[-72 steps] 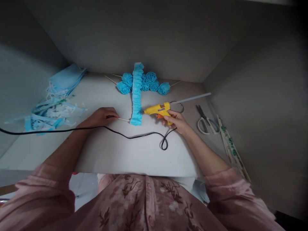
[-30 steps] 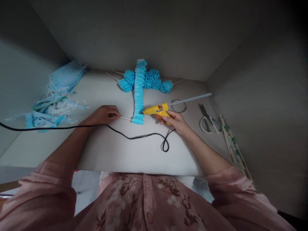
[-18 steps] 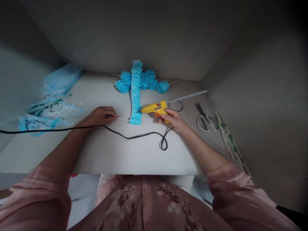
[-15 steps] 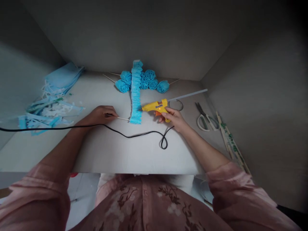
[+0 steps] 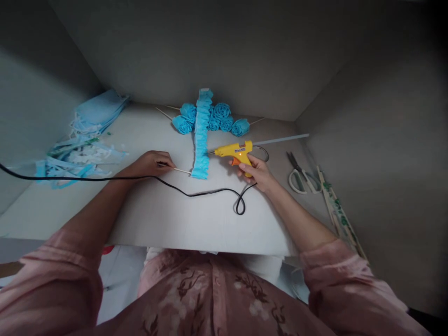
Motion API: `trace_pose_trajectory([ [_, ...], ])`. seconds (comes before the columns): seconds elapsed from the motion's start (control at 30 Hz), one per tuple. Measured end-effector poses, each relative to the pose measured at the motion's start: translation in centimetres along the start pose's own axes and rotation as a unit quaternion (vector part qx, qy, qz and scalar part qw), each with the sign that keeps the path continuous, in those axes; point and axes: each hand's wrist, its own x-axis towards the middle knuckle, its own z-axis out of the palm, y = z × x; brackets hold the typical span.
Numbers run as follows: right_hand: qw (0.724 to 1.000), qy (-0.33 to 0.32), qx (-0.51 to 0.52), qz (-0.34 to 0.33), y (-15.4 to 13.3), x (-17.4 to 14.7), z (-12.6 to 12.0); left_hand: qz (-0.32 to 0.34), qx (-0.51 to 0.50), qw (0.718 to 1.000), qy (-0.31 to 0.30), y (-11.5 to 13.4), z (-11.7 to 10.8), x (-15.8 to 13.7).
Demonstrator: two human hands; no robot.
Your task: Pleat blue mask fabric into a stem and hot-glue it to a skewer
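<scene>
My left hand (image 5: pixel 158 163) pinches a thin wooden stick (image 5: pixel 182 171), whose far end meets the lower left corner of a pleated blue strip (image 5: pixel 201 140). The strip runs lengthwise away from me, its far end lying across a group of blue flowers. My right hand (image 5: pixel 257 172) is wrapped around the grip of a yellow glue gun (image 5: pixel 234 150), fingers by its orange trigger (image 5: pixel 235 161). A small light glows on its body. The nozzle points left, close to the strip's right edge; I cannot tell if it touches. A long glue stick (image 5: pixel 282 139) protrudes from the back.
Blue flowers (image 5: pixel 221 111) on sticks lie at the back. Face masks (image 5: pixel 100 112) and cut scraps (image 5: pixel 79 158) are at left. Scissors (image 5: pixel 304 175) and sticks with green bits (image 5: pixel 338 207) lie at right. A black cord (image 5: pixel 189 194) crosses the table (image 5: pixel 196 224) and my left forearm.
The whole view has shifted slightly. The glue gun's nozzle has drawn back a little to the right from the strip. My left hand keeps the stick at the strip's corner.
</scene>
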Motion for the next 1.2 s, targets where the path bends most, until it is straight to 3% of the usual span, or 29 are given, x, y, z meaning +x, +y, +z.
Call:
trace_pose_trajectory([
  [0.27, 1.000, 0.001, -0.010, -0.013, 0.0, -0.1, 0.5, 0.021, 0.002, 1.000, 0.001, 0.2, 0.0, 0.1],
  [0.4, 0.990, 0.064, -0.067, -0.108, -1.6, -0.6, 1.3, 0.032, 0.008, 0.999, 0.021, 0.2, 0.3, 0.1],
  [0.5, 0.978, 0.066, -0.123, -0.154, -3.3, -0.5, 1.5, 0.031, 0.010, 0.999, 0.025, -0.1, 0.7, 0.2],
  [0.63, 0.978, 0.042, -0.166, -0.120, -3.5, 0.1, 1.1, 0.038, 0.002, 0.999, 0.030, -0.2, 1.0, 0.4],
  [0.83, 0.995, 0.078, -0.053, -0.040, -0.4, -0.2, 1.0, 0.063, -0.005, 0.996, 0.055, -0.2, 1.3, 0.5],
  [1.2, 0.996, 0.044, -0.078, -0.009, -0.2, -1.3, 1.5, 0.070, 0.000, 0.996, 0.055, 0.0, 1.1, 0.4],
])
